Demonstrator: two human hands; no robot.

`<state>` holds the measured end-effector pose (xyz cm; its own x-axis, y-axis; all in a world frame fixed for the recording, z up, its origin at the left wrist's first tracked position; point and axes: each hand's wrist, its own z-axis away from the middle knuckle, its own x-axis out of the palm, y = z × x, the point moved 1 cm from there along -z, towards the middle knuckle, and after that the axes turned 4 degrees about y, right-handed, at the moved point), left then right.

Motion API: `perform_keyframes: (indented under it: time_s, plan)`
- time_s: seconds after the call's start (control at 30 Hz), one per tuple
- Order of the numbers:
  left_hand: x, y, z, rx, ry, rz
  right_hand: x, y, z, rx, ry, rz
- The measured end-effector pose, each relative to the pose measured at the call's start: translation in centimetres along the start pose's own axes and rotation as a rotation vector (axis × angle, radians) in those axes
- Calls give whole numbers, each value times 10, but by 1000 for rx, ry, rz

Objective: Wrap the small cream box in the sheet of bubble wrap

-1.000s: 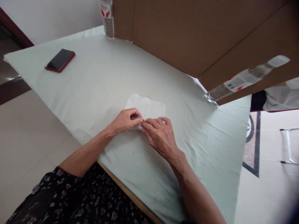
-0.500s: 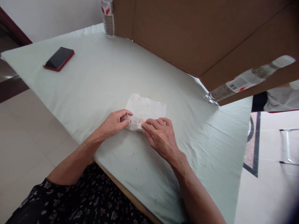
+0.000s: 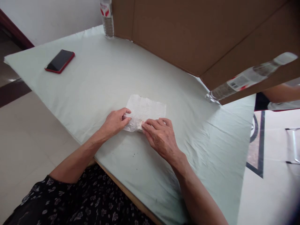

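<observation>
A white paper tissue (image 3: pixel 146 108) lies flat on the pale green tablecloth (image 3: pixel 98 78), a little in front of me. My left hand (image 3: pixel 114 121) pinches the tissue's near left corner between thumb and fingers. My right hand (image 3: pixel 161 136) rests on the near edge of the tissue, its fingers pressed down together on the paper. The two hands nearly touch at the tissue's near edge.
A red-cased phone (image 3: pixel 60 61) lies at the far left of the table. A brown cardboard screen (image 3: pixel 187 34) stands along the back, with a plastic water bottle (image 3: pixel 107 18) at its left end and another bottle (image 3: pixel 248 78) leaning at its right. Another person's arm (image 3: pixel 280 91) shows at far right.
My left hand slid left along the tissue's near edge to its corner, away from my right hand. The tissue's near edge has flattened out. My right hand stayed put.
</observation>
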<state>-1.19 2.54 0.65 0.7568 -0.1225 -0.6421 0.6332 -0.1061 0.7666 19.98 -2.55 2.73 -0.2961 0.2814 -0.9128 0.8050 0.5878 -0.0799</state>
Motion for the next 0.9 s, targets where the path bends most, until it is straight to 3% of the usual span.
perform_keyframes:
  time_s: [0.3, 0.63, 0.9]
  plan:
    - [-1, 1, -1, 24, 9, -107, 0, -1, -1, -3, 1, 18]
    - [-12, 1, 4, -61, 45, -163, -1, -2, -1, -5, -6, 22]
    - [-24, -9, 18, -209, -87, -28, 1, -2, 0, -6, 9, 18]
